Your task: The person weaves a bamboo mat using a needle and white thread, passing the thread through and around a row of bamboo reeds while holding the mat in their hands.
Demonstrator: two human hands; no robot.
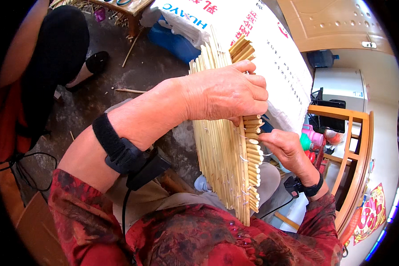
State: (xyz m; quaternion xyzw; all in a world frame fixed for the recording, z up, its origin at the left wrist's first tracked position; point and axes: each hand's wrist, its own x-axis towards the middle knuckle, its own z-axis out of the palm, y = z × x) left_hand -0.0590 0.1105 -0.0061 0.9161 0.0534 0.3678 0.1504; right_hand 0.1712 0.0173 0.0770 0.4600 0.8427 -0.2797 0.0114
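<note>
A mat of pale, dry plant stalks (218, 155) stands tilted over my lap, its stalks packed side by side and stitched with white thread. Across its upper part lies my left hand (230, 91), closed with its fingers wrapped over the right edge. More stalks (242, 48) stick up beyond those knuckles. My right hand (286, 148) is closed in a pinch at the cut stalk ends along that edge. A bit of white thread (267, 154) loops out just below its fingertips; whether they grip thread, a needle or a stalk is hidden.
Ahead lies a large white printed sack (270, 62), with a blue object (173, 42) beside it. Another person's dark-clad leg (53, 53) and shoe (96, 63) are at far left. Loose stalks (131, 91) lie on the floor. A wooden frame (363, 153) stands right.
</note>
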